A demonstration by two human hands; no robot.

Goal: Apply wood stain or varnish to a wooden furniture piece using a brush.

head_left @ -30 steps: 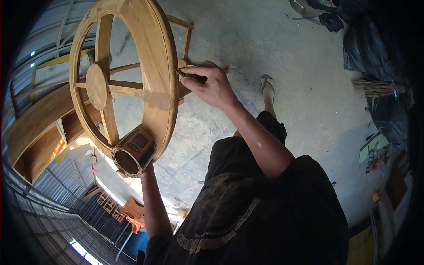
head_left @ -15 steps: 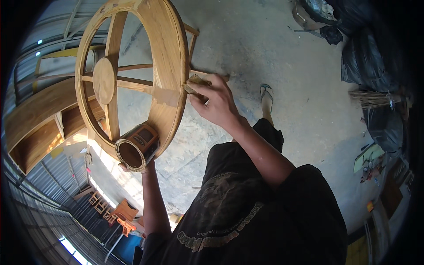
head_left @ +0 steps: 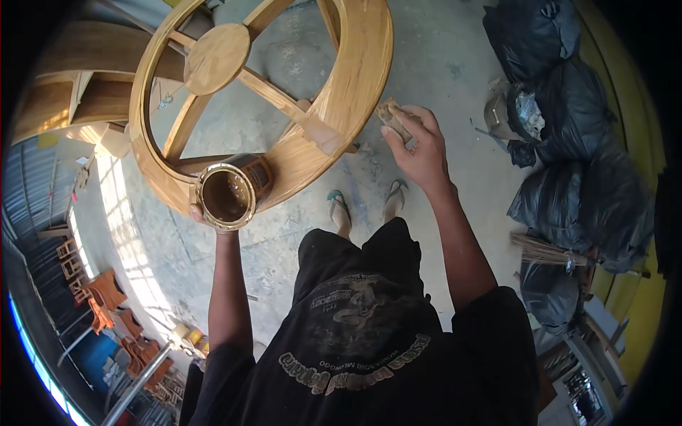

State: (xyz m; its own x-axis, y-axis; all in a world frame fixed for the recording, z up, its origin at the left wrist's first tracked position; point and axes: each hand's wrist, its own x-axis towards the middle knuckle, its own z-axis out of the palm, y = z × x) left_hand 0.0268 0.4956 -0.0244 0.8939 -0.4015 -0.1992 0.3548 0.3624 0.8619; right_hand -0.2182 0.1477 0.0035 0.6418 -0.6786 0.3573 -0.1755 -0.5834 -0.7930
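Observation:
A round wooden tabletop frame (head_left: 341, 92) with spokes and a small centre disc (head_left: 217, 59) stands before me. On its near part shows a paler, damp-looking patch (head_left: 321, 135). My left hand (head_left: 201, 213) is closed round an open can (head_left: 259, 174) with brown liquid inside and drips on its rim, held at the frame's near edge. My right hand (head_left: 424, 149) pinches a brown-stained folded cloth or pad (head_left: 395, 119), apart from the frame's right edge; its exact kind is unclear.
Black bags (head_left: 558, 188), a bucket of rubbish (head_left: 508, 117) and a twig broom (head_left: 547, 248) line the right side. A curved wooden shelf (head_left: 106, 99) stands at the left; stacked chairs (head_left: 106, 291) are at lower left. My feet (head_left: 339, 206) are on the concrete floor.
My right hand with the pad has moved off the frame's edge, to the right. The view has turned, so the frame appears more face-on; the can stays in my left hand.

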